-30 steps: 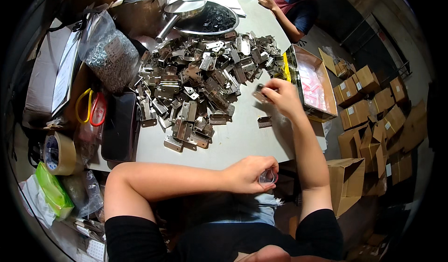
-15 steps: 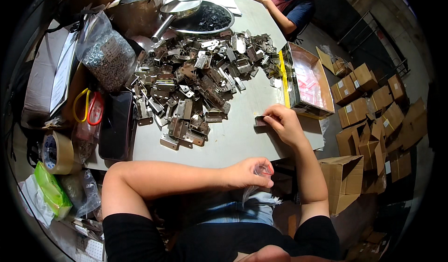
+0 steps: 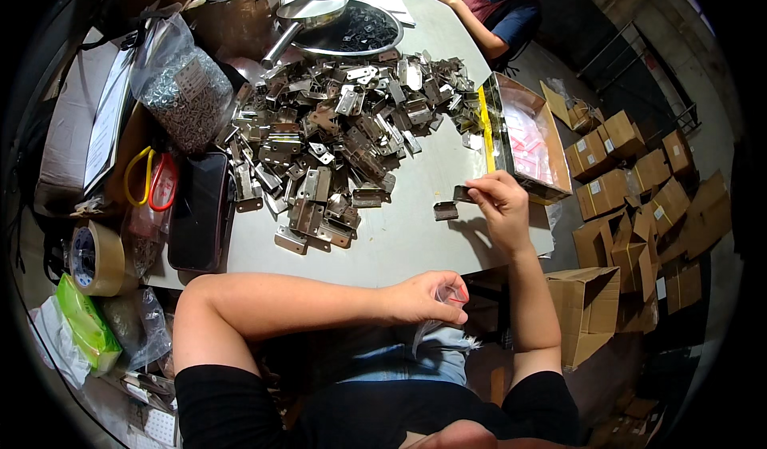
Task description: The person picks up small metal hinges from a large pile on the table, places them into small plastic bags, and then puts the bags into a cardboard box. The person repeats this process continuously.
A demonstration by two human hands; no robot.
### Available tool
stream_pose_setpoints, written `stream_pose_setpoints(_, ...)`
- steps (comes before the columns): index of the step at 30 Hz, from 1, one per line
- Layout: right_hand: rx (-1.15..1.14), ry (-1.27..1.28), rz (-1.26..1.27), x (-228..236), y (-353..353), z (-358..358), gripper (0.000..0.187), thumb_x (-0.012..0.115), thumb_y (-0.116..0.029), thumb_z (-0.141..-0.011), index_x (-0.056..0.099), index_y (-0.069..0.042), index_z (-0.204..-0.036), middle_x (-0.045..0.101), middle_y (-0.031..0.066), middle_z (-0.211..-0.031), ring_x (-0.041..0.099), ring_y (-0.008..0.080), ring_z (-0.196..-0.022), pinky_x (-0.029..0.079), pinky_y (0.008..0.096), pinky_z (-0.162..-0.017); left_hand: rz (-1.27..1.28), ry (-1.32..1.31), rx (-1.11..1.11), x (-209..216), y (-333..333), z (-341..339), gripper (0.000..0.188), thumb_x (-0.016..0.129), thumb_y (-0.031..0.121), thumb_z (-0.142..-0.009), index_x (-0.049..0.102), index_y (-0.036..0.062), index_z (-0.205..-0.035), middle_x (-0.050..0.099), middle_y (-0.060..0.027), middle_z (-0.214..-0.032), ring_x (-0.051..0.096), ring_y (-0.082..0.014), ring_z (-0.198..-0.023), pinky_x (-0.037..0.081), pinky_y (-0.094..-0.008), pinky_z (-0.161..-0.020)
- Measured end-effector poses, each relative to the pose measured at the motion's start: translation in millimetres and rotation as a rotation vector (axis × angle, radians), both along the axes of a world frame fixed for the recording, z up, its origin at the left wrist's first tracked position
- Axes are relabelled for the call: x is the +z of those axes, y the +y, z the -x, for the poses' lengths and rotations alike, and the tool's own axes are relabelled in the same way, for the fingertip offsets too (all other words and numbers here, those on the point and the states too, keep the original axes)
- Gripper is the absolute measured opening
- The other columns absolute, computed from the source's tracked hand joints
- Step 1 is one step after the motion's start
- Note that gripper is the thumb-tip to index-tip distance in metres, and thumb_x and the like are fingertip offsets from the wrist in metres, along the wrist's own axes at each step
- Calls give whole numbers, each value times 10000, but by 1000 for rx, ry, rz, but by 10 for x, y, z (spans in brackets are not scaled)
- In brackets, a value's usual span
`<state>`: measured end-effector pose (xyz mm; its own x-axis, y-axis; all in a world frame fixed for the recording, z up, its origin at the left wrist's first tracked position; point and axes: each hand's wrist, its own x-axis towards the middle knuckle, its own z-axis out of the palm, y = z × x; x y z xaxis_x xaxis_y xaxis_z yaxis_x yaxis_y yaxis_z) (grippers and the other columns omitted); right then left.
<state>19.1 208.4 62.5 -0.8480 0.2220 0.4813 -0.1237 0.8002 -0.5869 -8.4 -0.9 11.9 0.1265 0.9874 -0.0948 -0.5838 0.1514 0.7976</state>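
My left hand (image 3: 431,296) is closed around a small clear plastic bag (image 3: 425,329) with a red line on it, held over my lap at the table's near edge. Over the right side of the table, my right hand (image 3: 503,208) pinches the end of a small metal bracket (image 3: 461,193) between thumb and fingers. Just left of it, a second bracket (image 3: 446,211) lies on the tabletop, apart from the others. A large heap of shiny metal brackets (image 3: 343,129) covers the middle of the table.
An open box (image 3: 551,165) of small red-marked bags stands right of my hand. Behind the heap are a metal bowl (image 3: 387,45) of dark parts and a scoop (image 3: 315,13). Leftward lie a phone (image 3: 198,213), scissors (image 3: 162,184) and tape (image 3: 97,259). A co-worker (image 3: 503,9) sits far right.
My right hand has moved slightly right and away from me, from the nearer bracket to the other one. The nearer bracket now lies free on the table. My left hand stays in place.
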Motion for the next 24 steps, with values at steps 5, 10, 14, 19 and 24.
stream_pose_setpoints(5, 86, -176, -41, -158, -36, -2, 145, 739, -46, -793, 727, -36, -937, 606, 78, -832, 604, 181, -712, 492, 286, -649, -11, -3, -5, -48, 14, -6, 330, 764, 119, -830, 539, 62, -1064, 552, 10, -939, 521, -76, -908, 441, -230, -816)
stream_pose_setpoints(10, 93, -313, 9, -107, -56, -10, 119, 720, -82, -818, 709, -24, -922, 605, 80, -827, 591, 178, -704, 479, 283, -651, 11, -20, 4, -40, 9, -6, 342, 764, 114, -830, 538, 61, -1081, 552, 13, -938, 525, -75, -888, 447, -230, -805)
stream_pose_setpoints(14, 257, -522, 204, 187, -177, -199, 83, 667, -18, -818, 672, -5, -900, 636, 74, -815, 596, 171, -730, 474, 286, -670, 58, -25, 40, 15, -8, 40, 348, 758, 116, -837, 542, 68, -1106, 559, 17, -944, 537, -74, -869, 456, -232, -787)
stream_pose_setpoints(19, 553, -534, 22, 511, -356, -423, 135, 736, -45, -776, 687, -22, -900, 642, 112, -819, 634, 282, -728, 505, 346, -644, 56, -236, 27, 14, -13, 24, 352, 755, 148, -848, 547, 73, -1122, 567, 24, -955, 549, -80, -878, 467, -239, -775)
stream_pose_setpoints(24, 787, -667, 157, 608, -454, -310, 124, 712, -55, -812, 697, -26, -932, 666, 108, -843, 650, 270, -744, 515, 338, -665, -8, -187, -59, -36, -8, 13, 343, 749, 154, -851, 552, 66, -1116, 563, 20, -959, 548, -85, -877, 473, -239, -773)
